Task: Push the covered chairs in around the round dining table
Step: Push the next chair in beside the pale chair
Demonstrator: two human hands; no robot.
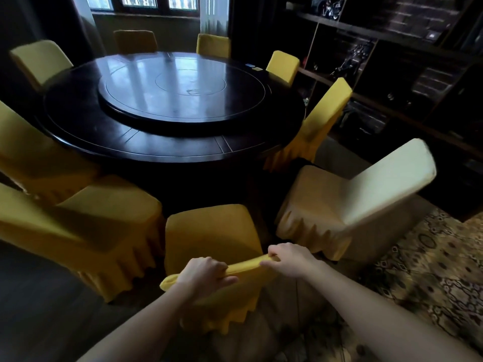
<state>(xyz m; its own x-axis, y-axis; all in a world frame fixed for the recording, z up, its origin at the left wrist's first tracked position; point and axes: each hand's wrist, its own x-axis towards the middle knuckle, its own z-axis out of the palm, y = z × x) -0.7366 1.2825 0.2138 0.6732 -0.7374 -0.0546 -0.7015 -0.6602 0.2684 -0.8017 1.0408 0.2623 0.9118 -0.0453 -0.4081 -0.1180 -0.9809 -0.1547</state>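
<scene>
Head camera caught us gripping the yellow-covered chair (213, 232) by its top edge, left hand (206, 273) and right hand (288, 258) both closed on it, the seat facing the round table (78, 131).

Head view, looking down past hands (245, 267) toward table (78, 131).
</scene>
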